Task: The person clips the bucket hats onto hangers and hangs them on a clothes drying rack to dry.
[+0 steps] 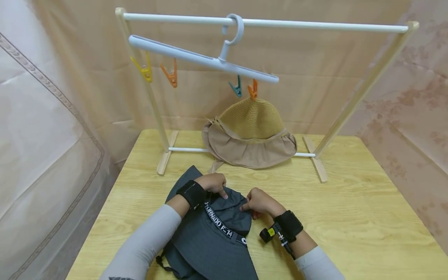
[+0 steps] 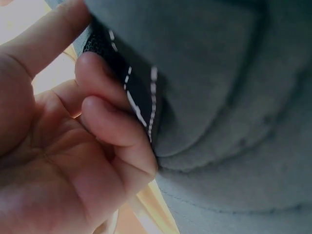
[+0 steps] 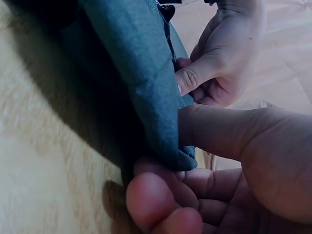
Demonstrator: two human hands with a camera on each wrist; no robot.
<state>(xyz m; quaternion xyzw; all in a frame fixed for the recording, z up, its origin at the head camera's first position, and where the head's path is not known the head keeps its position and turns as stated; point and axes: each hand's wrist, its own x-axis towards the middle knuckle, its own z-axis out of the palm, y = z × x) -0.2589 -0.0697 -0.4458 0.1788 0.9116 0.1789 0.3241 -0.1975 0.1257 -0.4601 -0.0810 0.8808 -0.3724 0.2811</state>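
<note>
While both hands pinch its crown, left (image 1: 211, 183) at 10 o'clock, right (image 1: 259, 202) at 2, fingers clamped on cloth, the grey hat (image 1: 213, 229) looks soft, light and floppy, best held by the banded seam.

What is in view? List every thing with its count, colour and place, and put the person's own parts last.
Grey bucket hat: one, dark grey with a black lettered band, on the table's near side, held by both hands.
Straw sun hat: one, tan with a beige brim, hanging from an orange clip.
Clip hanger: one, pale blue-grey, hooked over the rack's top bar, tilted.
Clips: four, yellow, orange, teal, orange, under the hanger.
Drying rack: one, light wood with white bars, at the table's far side.
Table: one, light wood.
Backdrop cloth: beige, behind and beside the table.
Wrist straps: two, black.
Left hand: fingers pinch the hat's crown.
Right hand: fingers pinch the hat's crown edge.
</note>
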